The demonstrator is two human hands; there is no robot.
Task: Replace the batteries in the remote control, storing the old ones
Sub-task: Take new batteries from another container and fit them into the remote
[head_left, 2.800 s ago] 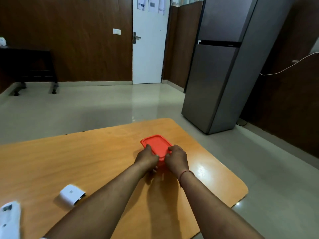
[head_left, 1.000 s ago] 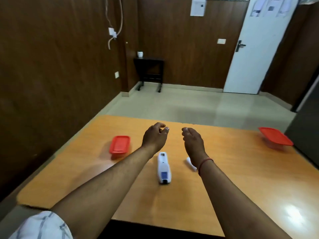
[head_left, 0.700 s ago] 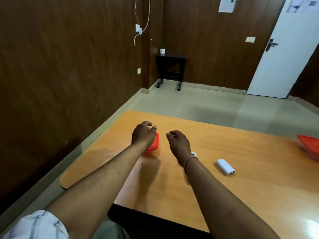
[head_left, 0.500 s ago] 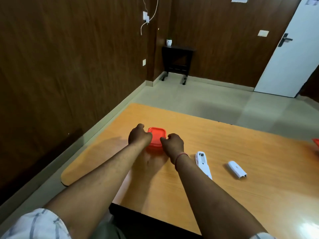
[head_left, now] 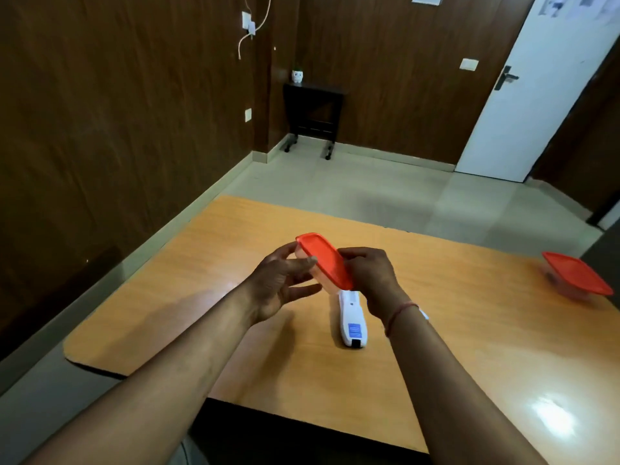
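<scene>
I hold a small clear box with a red lid [head_left: 323,260] tilted in the air above the wooden table [head_left: 208,263]. My right hand [head_left: 374,273] grips its right side. My left hand [head_left: 281,283] cups its left side with fingers spread along the wall. The white remote control [head_left: 350,322] lies back-side up on the table just below the box, its blue label facing up. A white sliver of the battery cover [head_left: 424,315] peeks out behind my right wrist. No batteries are visible.
A second red-lidded box [head_left: 575,275] rests near the table's far right edge. Beyond the table are a tiled floor, a dark side table [head_left: 313,112] in the corner, brown wall panels and a white door [head_left: 536,88].
Both hands closed on the left red-lidded box, lifted it off the table and brought it over the remote, tilting it. My view has swung back to the right.
</scene>
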